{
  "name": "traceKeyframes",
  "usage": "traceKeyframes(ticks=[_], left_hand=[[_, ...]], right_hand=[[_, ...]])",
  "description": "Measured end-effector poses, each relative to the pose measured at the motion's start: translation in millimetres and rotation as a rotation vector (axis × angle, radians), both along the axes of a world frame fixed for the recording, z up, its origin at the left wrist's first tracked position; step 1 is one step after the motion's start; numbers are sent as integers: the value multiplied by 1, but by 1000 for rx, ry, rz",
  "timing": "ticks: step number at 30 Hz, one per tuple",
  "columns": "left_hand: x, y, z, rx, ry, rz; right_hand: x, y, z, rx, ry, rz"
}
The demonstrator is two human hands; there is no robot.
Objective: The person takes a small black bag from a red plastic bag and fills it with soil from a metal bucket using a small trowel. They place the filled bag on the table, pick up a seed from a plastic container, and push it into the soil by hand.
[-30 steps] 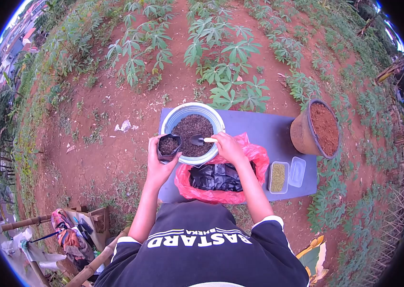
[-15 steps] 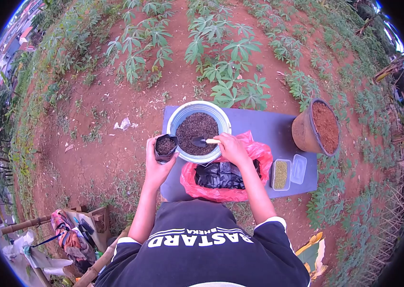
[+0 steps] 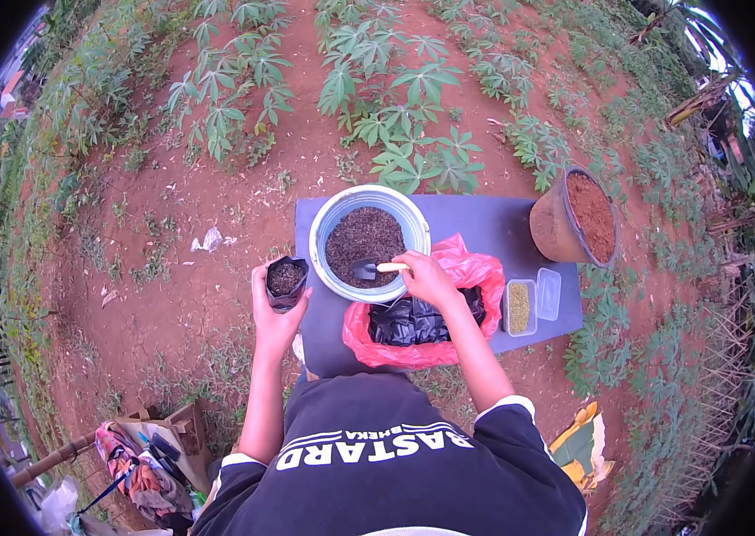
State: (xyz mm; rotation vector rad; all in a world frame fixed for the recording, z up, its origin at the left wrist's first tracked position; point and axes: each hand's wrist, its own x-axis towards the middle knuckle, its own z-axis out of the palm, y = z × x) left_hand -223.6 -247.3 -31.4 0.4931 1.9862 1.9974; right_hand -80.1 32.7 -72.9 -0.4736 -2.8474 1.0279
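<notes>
1. Holds the black bag (image 3: 285,279), mouth up and with soil inside, just beside the table's (image 3: 502,223) left edge, in the curled left hand (image 3: 275,316).
2. Pinches the trowel (image 3: 386,266) by its handle in the right hand (image 3: 429,279), blade at the dark soil (image 3: 364,232) inside the basin (image 3: 317,237).
3. Looks like scooping.
4. Probably calls for loading the blade, then lifting it level.
</notes>
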Motion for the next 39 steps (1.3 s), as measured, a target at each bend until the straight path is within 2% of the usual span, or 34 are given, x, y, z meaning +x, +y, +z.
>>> traceKeyframes(ticks=[7,8,15,17,24,27,36,39], left_hand=[[-21,-20,-8,-40,-4,8],[-26,-23,-16,-67,106,-2],[-37,-26,-16,-95,137,-83],[-38,-26,-17,-81,88,-115],[-41,-23,-15,-66,106,-188],[-39,-23,-8,-38,20,-197],[-33,-27,-14,-36,-21,-156],[-30,-30,-17,-45,36,-113]], right_hand=[[5,-17,9,-169,-103,-178],[6,-19,8,-145,-58,-183],[16,-30,0,-142,-12,-252],[19,-33,-6,-225,-3,-291],[19,-50,-11,-217,52,-337],[15,-55,-9,-205,43,-345],[1,-54,-19,-241,8,-332],[-6,-48,-22,-259,11,-302]])
